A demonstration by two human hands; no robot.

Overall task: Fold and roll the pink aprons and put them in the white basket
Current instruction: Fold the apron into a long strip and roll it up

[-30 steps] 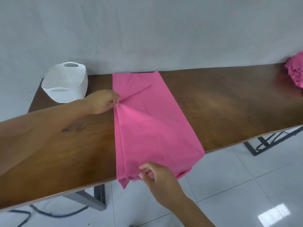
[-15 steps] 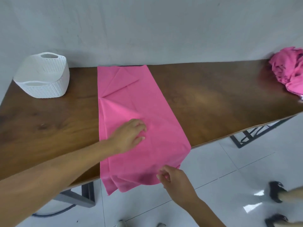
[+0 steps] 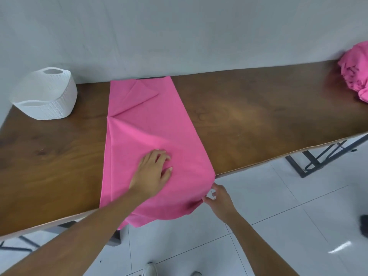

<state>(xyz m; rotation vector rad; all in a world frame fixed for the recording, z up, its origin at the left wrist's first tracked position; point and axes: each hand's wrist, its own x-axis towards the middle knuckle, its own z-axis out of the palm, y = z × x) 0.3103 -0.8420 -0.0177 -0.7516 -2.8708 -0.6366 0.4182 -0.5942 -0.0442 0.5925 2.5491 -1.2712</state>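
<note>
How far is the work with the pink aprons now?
Done: one apron lies folded in a long strip on the table. In hand: left hand presses it flat, right hand pinches its near corner. Left: rolling it, the white basket, then the pink heap.

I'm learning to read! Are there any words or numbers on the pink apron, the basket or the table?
None. No word, label, number or sign shows on the pink apron, the white basket, the wooden table, the pink apron pile or the wall.

apron (image 3: 151, 124): matt pink cloth | table (image 3: 249, 116): glossy wood | basket (image 3: 57, 104): white woven-textured plastic
</note>
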